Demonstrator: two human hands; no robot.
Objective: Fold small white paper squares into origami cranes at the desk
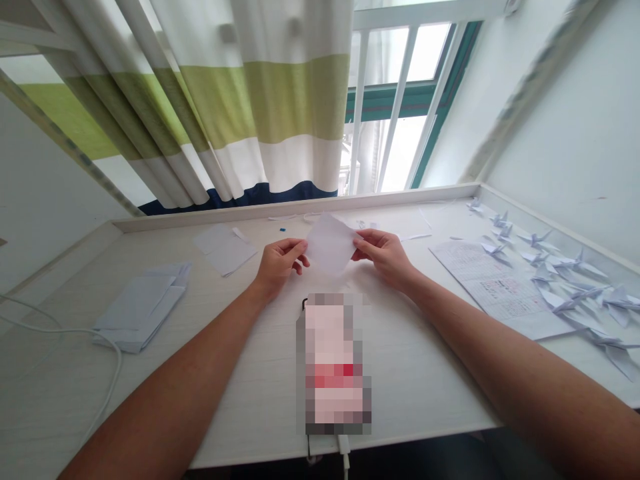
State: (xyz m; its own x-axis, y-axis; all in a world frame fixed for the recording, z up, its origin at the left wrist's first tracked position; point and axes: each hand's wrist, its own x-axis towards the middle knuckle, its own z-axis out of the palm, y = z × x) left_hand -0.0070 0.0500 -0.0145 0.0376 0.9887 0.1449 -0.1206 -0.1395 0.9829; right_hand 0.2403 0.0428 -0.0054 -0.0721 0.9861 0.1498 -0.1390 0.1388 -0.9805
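Note:
A small white sheet of paper [331,244] is held up above the table, turned so that its corners point up, down and to the sides. My left hand [281,264] pinches its left corner between thumb and fingers. At the opposite corner, my right hand [383,253] grips it the same way. Just below the sheet, nearer to me, lies a pixelated phone-like device [334,363] with a white cable [344,453] at its lower end.
Folded paper cranes [565,267] crowd the right side, some on a written sheet [495,287]. Loose square papers [225,250] and a folded paper stack [145,303] lie left. A white cord [117,373] loops at the left. Raised edging [240,217] borders the table's back, below a curtain [210,100].

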